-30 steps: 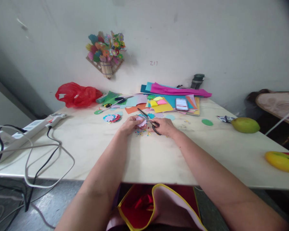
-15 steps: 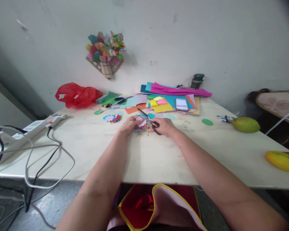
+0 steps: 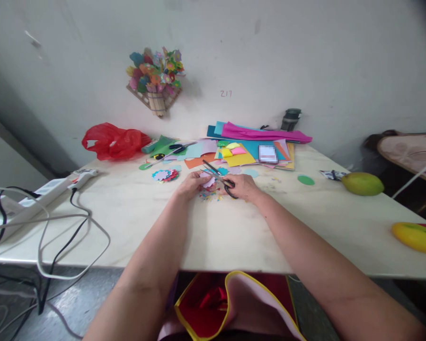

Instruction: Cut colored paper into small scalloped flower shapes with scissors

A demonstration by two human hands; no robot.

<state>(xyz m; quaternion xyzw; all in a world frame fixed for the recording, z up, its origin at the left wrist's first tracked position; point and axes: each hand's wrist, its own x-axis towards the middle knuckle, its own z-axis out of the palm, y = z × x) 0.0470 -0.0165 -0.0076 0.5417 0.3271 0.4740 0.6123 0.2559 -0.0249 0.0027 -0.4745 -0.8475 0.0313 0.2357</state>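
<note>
My left hand [image 3: 192, 184] pinches a small lilac paper piece with a scalloped edge [image 3: 208, 180]. In my right hand [image 3: 244, 186] is a pair of scissors [image 3: 228, 183] with dark handles, its blades parted and pointing left at the paper. Tiny coloured paper scraps [image 3: 213, 194] are scattered on the table under both hands. Left of my left hand lies a pile of scalloped paper cut-outs [image 3: 166, 175] in lilac, blue and red. Behind the blades are blue cut-outs [image 3: 221, 171], partly hidden.
Coloured paper sheets [image 3: 246, 158], a phone [image 3: 268, 154] and a second pair of scissors [image 3: 178, 148] lie at the back. A red plastic bag [image 3: 115, 141] and a power strip [image 3: 51, 193] with cables are on the left. A green mango [image 3: 362, 183] and a yellow one [image 3: 416, 237] sit right.
The lilac paper has turned slightly in my left hand. My right hand and the scissors stay almost in the same place.
</note>
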